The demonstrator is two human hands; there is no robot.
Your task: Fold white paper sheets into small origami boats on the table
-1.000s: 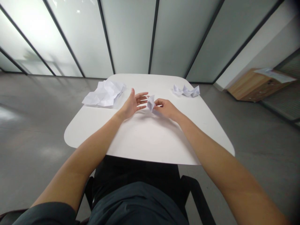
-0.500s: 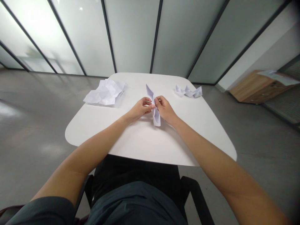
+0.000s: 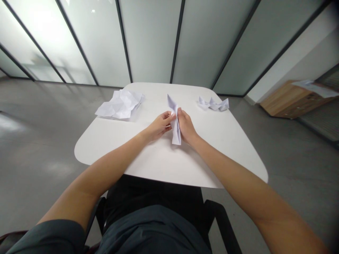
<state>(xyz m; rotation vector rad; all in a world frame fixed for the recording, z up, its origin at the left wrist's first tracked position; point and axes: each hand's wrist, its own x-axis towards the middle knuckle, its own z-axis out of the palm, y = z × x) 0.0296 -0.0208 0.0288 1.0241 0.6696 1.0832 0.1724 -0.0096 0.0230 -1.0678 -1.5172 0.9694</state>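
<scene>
In the head view, a strip of folded white paper (image 3: 176, 134) points away from us over the middle of a white desk (image 3: 143, 158), between our two hands. Our left hand (image 3: 162, 124) has its left side pinched, thumb and curled fingers nearly closed. Our right hand (image 3: 186, 126) rests against its right side; most fingers are hidden, so we cannot tell how far they close. To crease it neatly, we would do best to line up the layers, hold them steady and press evenly. Creased sheets (image 3: 120, 104) lie leftward, small folded pieces (image 3: 213, 103) rightward, both well apart from our hands.
</scene>
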